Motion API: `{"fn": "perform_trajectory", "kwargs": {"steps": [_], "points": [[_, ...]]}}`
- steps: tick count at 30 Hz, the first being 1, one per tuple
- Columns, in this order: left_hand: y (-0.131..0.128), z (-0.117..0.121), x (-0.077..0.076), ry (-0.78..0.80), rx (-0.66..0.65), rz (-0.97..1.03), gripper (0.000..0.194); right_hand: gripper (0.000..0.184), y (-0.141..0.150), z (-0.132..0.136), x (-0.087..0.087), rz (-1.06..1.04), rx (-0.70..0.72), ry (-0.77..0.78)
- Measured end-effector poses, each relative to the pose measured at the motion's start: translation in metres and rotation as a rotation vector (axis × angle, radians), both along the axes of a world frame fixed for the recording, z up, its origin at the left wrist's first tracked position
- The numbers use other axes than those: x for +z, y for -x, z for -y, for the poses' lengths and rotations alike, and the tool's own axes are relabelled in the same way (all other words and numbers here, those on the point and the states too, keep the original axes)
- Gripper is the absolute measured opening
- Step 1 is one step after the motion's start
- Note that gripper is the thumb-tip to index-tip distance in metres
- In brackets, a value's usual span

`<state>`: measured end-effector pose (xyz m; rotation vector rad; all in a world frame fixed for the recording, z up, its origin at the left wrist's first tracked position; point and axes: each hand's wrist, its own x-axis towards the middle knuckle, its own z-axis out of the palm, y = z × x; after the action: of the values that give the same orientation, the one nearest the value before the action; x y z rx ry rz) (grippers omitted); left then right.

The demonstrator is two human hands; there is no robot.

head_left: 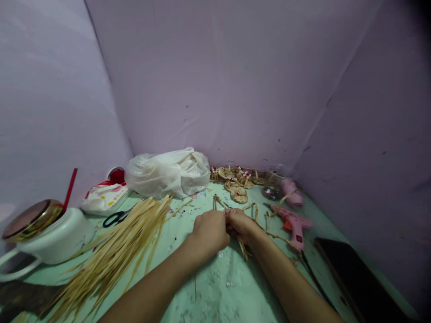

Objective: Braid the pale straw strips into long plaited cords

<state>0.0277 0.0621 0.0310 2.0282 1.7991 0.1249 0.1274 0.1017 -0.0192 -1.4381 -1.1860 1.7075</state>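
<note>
pulling hard could snap the fiber strand (243, 249) pinched between the left hand (211, 229) and right hand (241, 223), as it looks brittle.

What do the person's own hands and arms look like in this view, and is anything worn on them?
The left hand and right hand show no gloves. The left forearm and right forearm are slim, with no sleeve, watch or bracelet in view. Rings can't be ruled out, as the fingers are partly hidden.
</note>
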Motion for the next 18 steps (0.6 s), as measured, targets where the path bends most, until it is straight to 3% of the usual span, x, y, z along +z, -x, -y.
{"fn": "perform_trajectory", "kwargs": {"steps": [4,7,10,14,16,18], "points": [[0.015,-0.016,0.003,0.006,0.021,0.054,0.017,0.006,-0.004,-0.002,0.000,-0.091,0.067,0.087],[0.030,-0.036,0.002,0.003,0.198,0.265,0.021,0.003,-0.007,-0.002,0.003,-0.165,0.073,0.138],[0.035,-0.047,-0.007,0.231,0.309,0.553,0.018,0.004,-0.009,-0.003,0.004,-0.228,0.073,0.148],[0.032,-0.048,-0.020,0.597,0.287,0.778,0.015,0.005,-0.010,-0.004,0.001,-0.266,0.088,0.126],[0.032,-0.047,-0.023,0.697,0.264,0.839,0.014,0.005,-0.009,-0.004,-0.001,-0.228,0.094,0.112],[0.032,-0.046,-0.023,0.691,0.259,0.803,0.014,0.004,-0.009,-0.005,-0.003,-0.127,0.103,0.054]]}}
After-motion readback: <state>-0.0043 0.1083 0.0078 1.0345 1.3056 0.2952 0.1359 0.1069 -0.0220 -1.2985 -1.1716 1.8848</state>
